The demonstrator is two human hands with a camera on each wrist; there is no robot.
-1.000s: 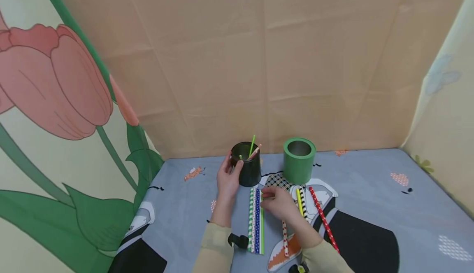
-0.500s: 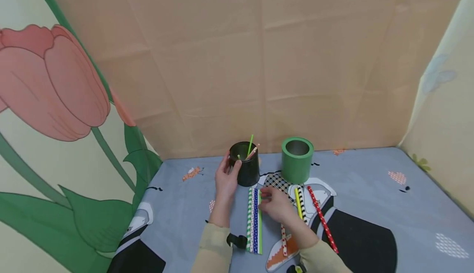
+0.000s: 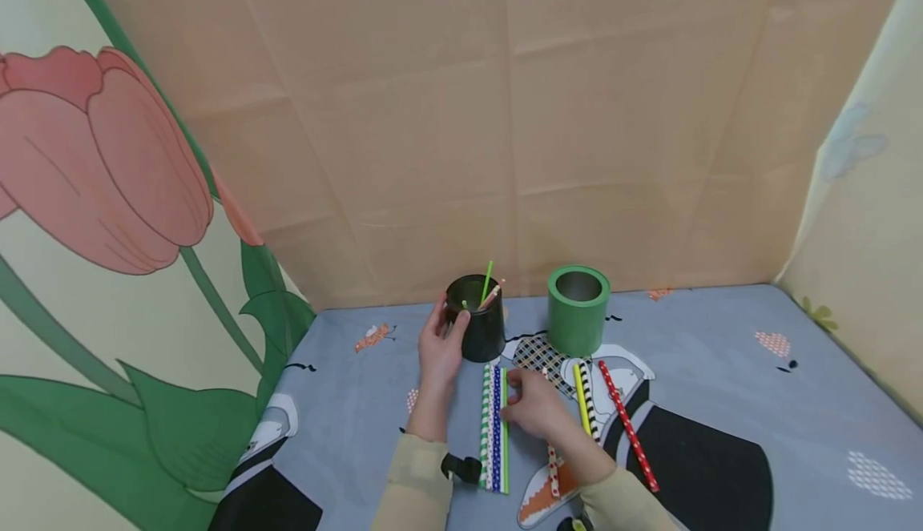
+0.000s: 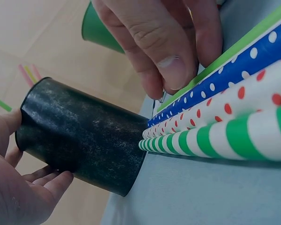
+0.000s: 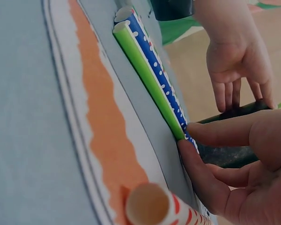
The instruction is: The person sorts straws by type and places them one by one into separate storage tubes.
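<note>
My left hand [image 3: 451, 327] grips a black cup [image 3: 481, 332] that holds a few straws, and in the left wrist view the same hand [image 4: 18, 187] wraps round that cup [image 4: 84, 136]. Just in front of it lie several straws side by side: green-striped, red-dotted, blue-dotted [image 3: 496, 419] and plain green [image 3: 505, 451]. My right hand [image 3: 513, 400] pinches the far end of the green straw [image 5: 145, 77] between thumb and forefinger. The left wrist view shows those fingertips [image 4: 171, 70] on the green straw [image 4: 253, 33].
An empty green cup [image 3: 578, 311] stands right of the black one. Yellow [image 3: 579, 387], black-and-white [image 3: 589, 399] and red [image 3: 627, 427] straws lie right of my right hand, and a red-dotted one [image 3: 553, 467] under my wrist. Fabric walls close in the back and sides.
My right hand has drawn slightly nearer and to the left, its fingertips closing on the green straw. The left hand and black cup have stayed put.
</note>
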